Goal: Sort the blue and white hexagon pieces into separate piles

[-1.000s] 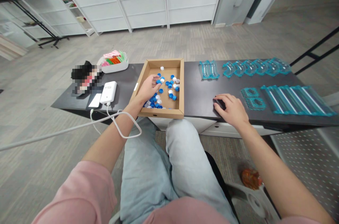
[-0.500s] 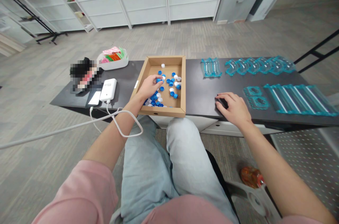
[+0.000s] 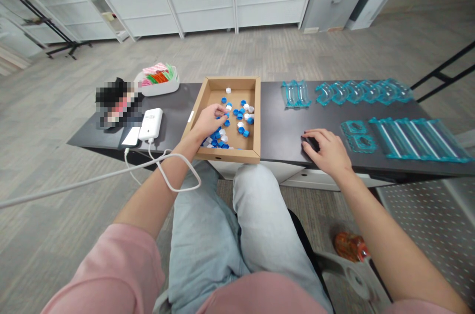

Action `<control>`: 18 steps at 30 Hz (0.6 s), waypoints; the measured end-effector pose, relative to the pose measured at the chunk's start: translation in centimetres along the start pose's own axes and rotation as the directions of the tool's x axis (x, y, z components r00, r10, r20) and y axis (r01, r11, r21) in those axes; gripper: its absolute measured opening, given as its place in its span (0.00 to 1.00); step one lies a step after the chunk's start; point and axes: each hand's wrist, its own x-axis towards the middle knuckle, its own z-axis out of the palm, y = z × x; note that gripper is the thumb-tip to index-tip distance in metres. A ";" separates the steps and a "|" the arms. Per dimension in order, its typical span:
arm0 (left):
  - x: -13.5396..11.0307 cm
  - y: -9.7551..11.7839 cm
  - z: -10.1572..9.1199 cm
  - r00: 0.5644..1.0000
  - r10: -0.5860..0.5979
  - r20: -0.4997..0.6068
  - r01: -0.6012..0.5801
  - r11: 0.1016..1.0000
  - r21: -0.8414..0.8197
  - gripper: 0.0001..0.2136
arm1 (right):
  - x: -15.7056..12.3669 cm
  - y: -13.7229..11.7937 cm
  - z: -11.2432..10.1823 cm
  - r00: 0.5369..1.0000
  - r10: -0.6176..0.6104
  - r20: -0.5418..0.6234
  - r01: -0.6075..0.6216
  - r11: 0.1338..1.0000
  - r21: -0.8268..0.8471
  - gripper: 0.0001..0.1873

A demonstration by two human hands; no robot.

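Note:
A shallow cardboard box point(image 3: 255, 121) sits on the dark table point(image 3: 282, 128), holding several small blue and white hexagonal pieces point(image 3: 242, 116). My left hand point(image 3: 211, 120) reaches into the box over its left side, fingers curled with the tips pinched among the blue pieces. My right hand point(image 3: 326, 151) rests on the table near the front edge, curled over a small black object point(image 3: 310, 143). Whether the left fingers hold a piece is hidden.
Clear teal plastic parts lie in rows at the right: curved ones point(image 3: 356, 91), long strips point(image 3: 415, 138), two square frames point(image 3: 358, 136). At the left are a white power bank point(image 3: 151, 124) with cable, a white tray of coloured items point(image 3: 158, 80), and a blurred dark object point(image 3: 115, 101).
My left hand's fingertips have drawn together among the blue pieces. The right hand stays on the black object. The view has shifted slightly.

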 end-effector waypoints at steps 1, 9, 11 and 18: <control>0.0 0.0 0.0 1.000 -0.001 0.001 0.001 1.000 -0.003 0.09 | 0.0 0.0 0.0 1.000 0.002 0.000 -0.002 1.000 0.002 0.17; 0.2 0.1 -0.2 0.995 0.102 -0.006 -0.098 0.973 0.209 0.17 | 0.0 -0.1 -0.1 1.000 0.003 0.008 -0.003 1.000 0.006 0.17; 0.2 0.0 -0.1 0.994 0.108 -0.006 -0.104 0.969 0.226 0.16 | 0.0 -0.1 -0.1 1.000 0.001 0.009 -0.001 1.000 0.007 0.17; 0.2 -0.4 0.1 0.994 0.093 -0.059 -0.083 0.985 0.149 0.09 | 0.0 0.2 -0.1 1.000 -0.004 0.019 0.004 1.000 -0.005 0.16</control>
